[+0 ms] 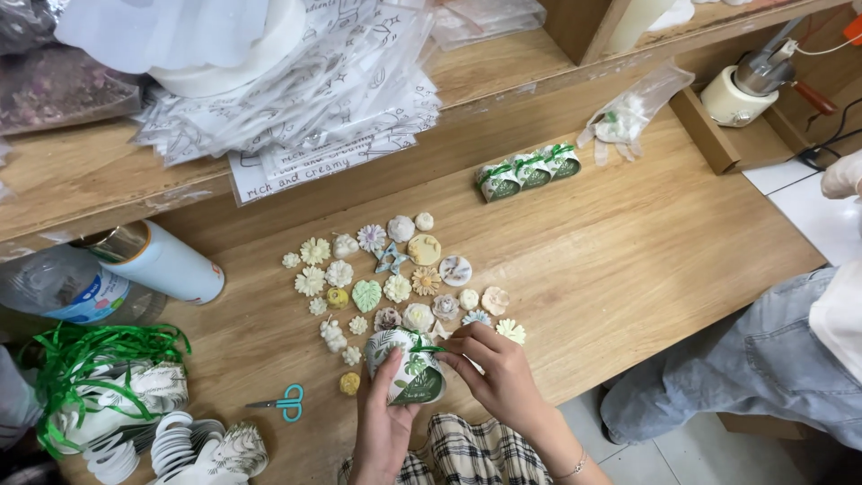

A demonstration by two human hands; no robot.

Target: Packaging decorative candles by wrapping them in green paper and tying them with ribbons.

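Your left hand (382,422) and right hand (498,373) are both bare, with no gloves and no rings that can be made out, and the forearms behind them carry no sleeves. On your right wrist, at the lower middle of the frame, sits a thin bracelet (571,468) of small pale beads. Between your forearms, along the bottom edge, shows your checked garment (467,458), plaid in cream and dark lines.
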